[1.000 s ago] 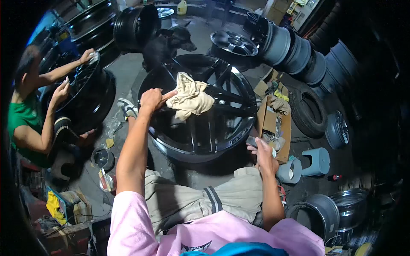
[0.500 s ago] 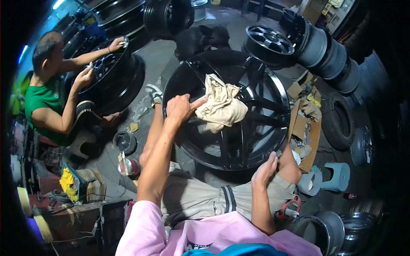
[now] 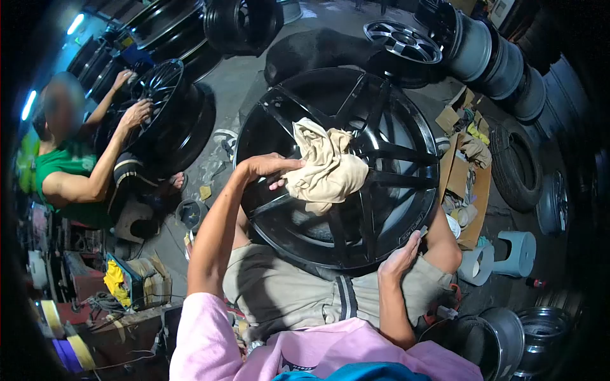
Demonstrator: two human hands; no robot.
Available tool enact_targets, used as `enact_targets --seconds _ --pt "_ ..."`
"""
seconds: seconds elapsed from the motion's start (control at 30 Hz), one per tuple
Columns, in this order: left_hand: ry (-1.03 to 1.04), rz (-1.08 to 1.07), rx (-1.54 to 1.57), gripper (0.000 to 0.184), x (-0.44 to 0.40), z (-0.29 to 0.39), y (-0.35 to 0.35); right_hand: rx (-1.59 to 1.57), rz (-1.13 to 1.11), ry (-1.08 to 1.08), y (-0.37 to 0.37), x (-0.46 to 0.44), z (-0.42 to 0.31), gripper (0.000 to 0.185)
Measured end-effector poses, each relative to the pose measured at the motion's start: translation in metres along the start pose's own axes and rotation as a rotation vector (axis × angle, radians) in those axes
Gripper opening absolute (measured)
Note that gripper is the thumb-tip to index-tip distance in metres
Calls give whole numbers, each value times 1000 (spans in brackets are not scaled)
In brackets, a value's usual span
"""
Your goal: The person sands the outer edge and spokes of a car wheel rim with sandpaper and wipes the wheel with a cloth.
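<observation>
Black wheel (image 3: 400, 153), beige cloth (image 3: 327, 170) atop; left hand (image 3: 264, 168) grasps cloth at nine o'clock; right hand (image 3: 398, 259) at wheel's five o'clock, grip unclear.

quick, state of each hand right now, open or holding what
Left hand: partly curled, touching the beige cloth; grip cannot be told.
Right hand: at the black wheel; open or closed cannot be told.

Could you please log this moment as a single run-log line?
left hand: touching beige cloth on black wheel rim | right hand: at rim's near right edge | co-worker's hands: at another rim
</observation>
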State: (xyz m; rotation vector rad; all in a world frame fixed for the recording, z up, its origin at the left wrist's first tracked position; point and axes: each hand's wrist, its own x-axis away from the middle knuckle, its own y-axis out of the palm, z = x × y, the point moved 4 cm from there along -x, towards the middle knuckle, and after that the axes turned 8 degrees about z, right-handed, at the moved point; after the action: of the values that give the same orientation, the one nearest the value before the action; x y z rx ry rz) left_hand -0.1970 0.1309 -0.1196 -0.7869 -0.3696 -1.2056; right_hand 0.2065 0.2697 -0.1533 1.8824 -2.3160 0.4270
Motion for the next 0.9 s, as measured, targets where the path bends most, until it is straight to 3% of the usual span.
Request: enact_targets --seconds 0.03,0.1,0.2,0.33,0.5,0.57,0.6,0.67,0.73,0.77,0.83,0.9 --pt "67 -76 103 70 -1 6 3 -29 13 33 1 1 4 84" --pt "-45 -50 138 66 2 -2 2 -47 46 75 -2 0 13 80" --pt "-32 -25 177 64 9 -5 8 -43 64 33 3 1 18 79" --pt "53 135 208 66 27 0 17 91 61 -9 -4 1 21 77" --pt "1 251 290 58 37 -17 33 -121 -19 107 -4 -12 23 60" --pt "-9 280 288 56 43 -19 36 94 113 -83 -10 -19 16 52" --pt "-30 284 313 56 45 -19 41 185 -73 -110 -4 -34 -3 43" --pt "-44 369 356 56 51 -14 51 270 -303 -265 17 -78 -19 49" --pt "-34 505 373 59 45 -17 65 142 -384 -243 67 -124 -43 41" --pt "-31 549 466 60 39 -16 75 13 -422 -97 98 -144 -69 40" --pt "-180 552 523 62 42 14 82 142 -478 -193 145 -172 -102 39" --pt "-173 608 595 69 34 31 89 67 -604 -261 186 -185 -132 41"
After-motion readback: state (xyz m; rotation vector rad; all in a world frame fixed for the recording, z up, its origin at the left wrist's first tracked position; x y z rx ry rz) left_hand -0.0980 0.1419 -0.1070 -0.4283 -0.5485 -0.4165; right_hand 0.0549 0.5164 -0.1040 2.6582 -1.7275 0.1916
